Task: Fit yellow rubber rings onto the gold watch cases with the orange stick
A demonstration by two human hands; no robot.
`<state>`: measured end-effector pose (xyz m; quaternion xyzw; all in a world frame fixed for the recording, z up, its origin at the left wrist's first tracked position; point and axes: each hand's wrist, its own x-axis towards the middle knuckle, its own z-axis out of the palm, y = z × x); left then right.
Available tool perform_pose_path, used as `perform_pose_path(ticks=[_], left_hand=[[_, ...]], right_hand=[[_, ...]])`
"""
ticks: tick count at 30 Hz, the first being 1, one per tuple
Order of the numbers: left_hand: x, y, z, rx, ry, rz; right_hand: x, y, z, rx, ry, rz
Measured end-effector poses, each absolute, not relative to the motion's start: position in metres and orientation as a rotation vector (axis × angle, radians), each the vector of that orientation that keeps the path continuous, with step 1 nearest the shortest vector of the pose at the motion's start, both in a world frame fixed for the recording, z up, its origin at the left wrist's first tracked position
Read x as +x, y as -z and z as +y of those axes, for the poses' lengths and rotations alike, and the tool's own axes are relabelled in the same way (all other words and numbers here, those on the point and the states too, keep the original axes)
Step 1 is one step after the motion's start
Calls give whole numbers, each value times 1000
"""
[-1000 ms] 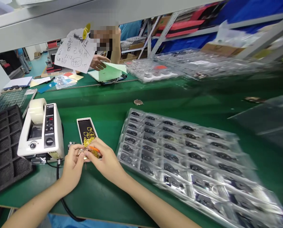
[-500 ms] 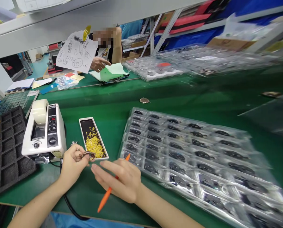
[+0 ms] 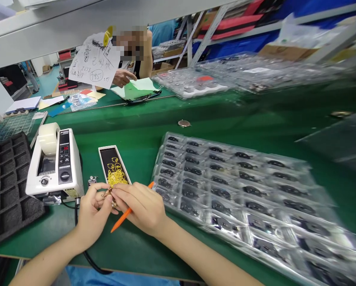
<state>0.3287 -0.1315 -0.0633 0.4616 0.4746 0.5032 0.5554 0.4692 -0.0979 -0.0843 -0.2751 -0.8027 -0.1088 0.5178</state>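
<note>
My left hand (image 3: 92,216) pinches a small gold-coloured watch case (image 3: 107,192) between thumb and fingers, in front of the tape dispenser. My right hand (image 3: 144,206) is closed around a slim orange pointed tool (image 3: 120,221), which slants down to the left below the palm. The thumb and fingertips of that hand also touch the watch case, and the fingers cover much of it. Just behind both hands lies a narrow white-rimmed box (image 3: 121,162) with thin yellow rings (image 3: 117,177) heaped at its near end.
A white tape dispenser (image 3: 72,159) stands left, beside a black foam tray (image 3: 15,186) holding several gold round parts. Clear plastic trays (image 3: 225,190) with dark parts cover the right. A small metal disc (image 3: 184,123) lies behind. Across the bench, a person's hand (image 3: 124,78) rests near papers.
My right hand has moved left and up to the watch case, its fingertips now touching it, with the orange tool carried along. My left hand stays nearly in place.
</note>
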Motion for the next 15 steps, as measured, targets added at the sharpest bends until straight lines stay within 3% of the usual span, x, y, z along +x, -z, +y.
perform_pose_path(ticks=[15], left_hand=[[324, 74, -133, 1318, -1205, 1222]], right_hand=[[473, 85, -93, -584, 378, -2005]])
